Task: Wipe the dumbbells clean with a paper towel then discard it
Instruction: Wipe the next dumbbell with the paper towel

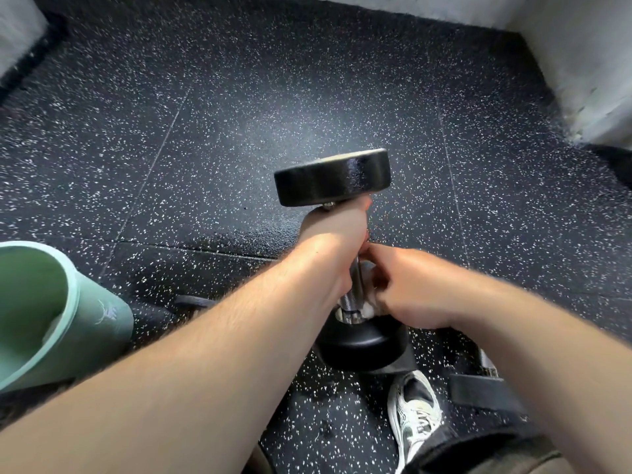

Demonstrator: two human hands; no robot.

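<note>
Black rubber floor (273, 107), white speckles, tile seams; pale wall (588, 63) at far right corner. No readable writing. Your left hand (333, 234) clenched round dumbbell (333, 177) handle, dumbbell upright, lower head on floor. Your right hand (407, 289) pinches paper towel (368, 310) against lower handle. Green bin (51, 313) near left; shoe (415, 410) just below. Open floor ahead.

Floor: black rubber gym flooring flecked with white specks (239, 107), laid in large tiles with thin straight seams between them; a pale sheen of light fell across the middle. Walls: a white rough-textured wall (588, 63) bounded the far and right edges; a second white surface (17, 29) stood at the upper left corner, edged by a black border strip (37, 59). Fixtures: a pale green round plastic bin (51, 313) stood on the floor at the left.
</note>
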